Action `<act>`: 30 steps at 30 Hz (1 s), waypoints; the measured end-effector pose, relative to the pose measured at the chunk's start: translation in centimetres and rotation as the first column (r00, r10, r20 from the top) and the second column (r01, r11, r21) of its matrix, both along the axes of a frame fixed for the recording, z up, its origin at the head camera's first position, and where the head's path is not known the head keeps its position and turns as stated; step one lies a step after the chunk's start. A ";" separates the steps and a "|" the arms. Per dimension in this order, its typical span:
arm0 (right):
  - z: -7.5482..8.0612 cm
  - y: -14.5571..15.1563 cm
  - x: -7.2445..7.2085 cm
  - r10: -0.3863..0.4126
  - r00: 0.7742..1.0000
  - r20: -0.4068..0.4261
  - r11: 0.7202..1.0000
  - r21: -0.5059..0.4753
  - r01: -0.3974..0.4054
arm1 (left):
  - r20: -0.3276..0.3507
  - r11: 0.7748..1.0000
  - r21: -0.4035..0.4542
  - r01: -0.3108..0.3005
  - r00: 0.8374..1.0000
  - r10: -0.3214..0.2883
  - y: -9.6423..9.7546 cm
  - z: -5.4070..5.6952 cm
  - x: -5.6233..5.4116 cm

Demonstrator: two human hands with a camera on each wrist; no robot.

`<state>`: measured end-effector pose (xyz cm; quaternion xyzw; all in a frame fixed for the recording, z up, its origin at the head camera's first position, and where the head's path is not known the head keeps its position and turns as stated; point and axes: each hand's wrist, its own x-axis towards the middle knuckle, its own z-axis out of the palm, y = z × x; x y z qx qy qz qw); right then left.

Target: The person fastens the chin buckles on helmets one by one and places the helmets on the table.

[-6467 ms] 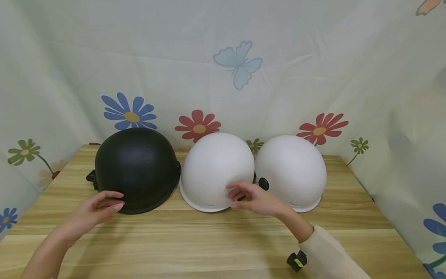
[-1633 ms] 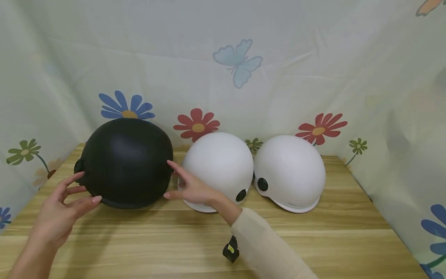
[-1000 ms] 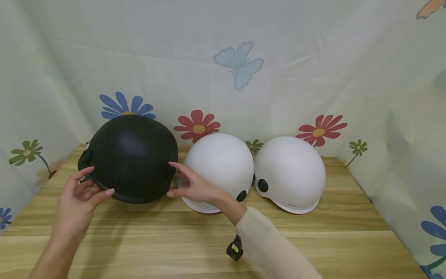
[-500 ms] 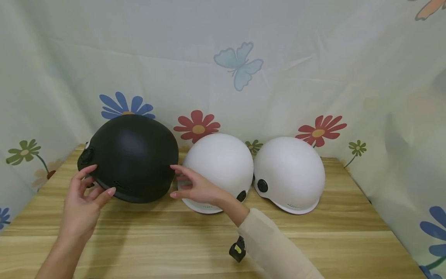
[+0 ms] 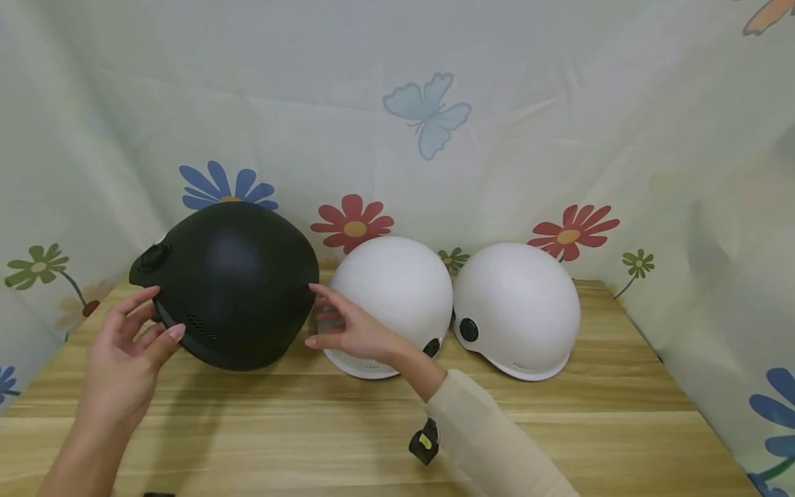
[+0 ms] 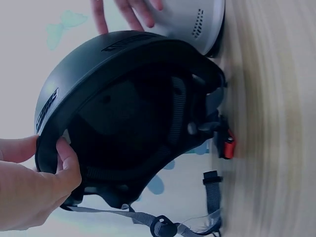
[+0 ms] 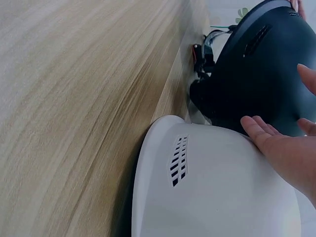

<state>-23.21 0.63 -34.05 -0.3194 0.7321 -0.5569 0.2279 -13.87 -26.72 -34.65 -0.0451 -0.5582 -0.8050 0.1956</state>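
Note:
A black helmet is tilted at the left of the row, its left side raised. My left hand pinches its rim, thumb on one face and fingers on the other, as the left wrist view shows. Grey straps and a red buckle piece hang from its dark inside. My right hand has its fingers extended; the index fingertip meets the black helmet's right side. Behind that hand sits the middle white helmet, and another white helmet stands against it to the right.
The helmets are on a wood-grain table. A floral cloth hangs close behind and at both sides. A small black device is beside the right sleeve.
My right hand has gone left from the middle white helmet, which is turned now, to the black one. The black helmet has tilted up on its left, further in the last half second.

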 end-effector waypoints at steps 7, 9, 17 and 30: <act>1.4 0.1 0.7 0.017 0.996 0.087 0.999 -0.039 -0.013 | -0.009 0.991 -0.126 -0.047 0.999 0.046 0.2 1.4 0.1; 1.4 0.0 0.8 0.026 0.993 0.115 0.998 -0.059 -0.019 | 0.010 0.974 -0.216 -0.075 0.997 0.079 0.6 2.2 0.4; -0.3 -0.3 0.4 0.042 0.989 0.143 0.994 -0.101 -0.028 | 0.055 0.675 -0.727 -0.127 0.969 0.242 2.2 4.4 0.7; -0.3 0.1 0.4 0.022 0.989 0.147 0.996 -0.093 -0.008 | -0.033 0.394 -0.917 -0.059 0.997 0.072 3.0 3.1 1.1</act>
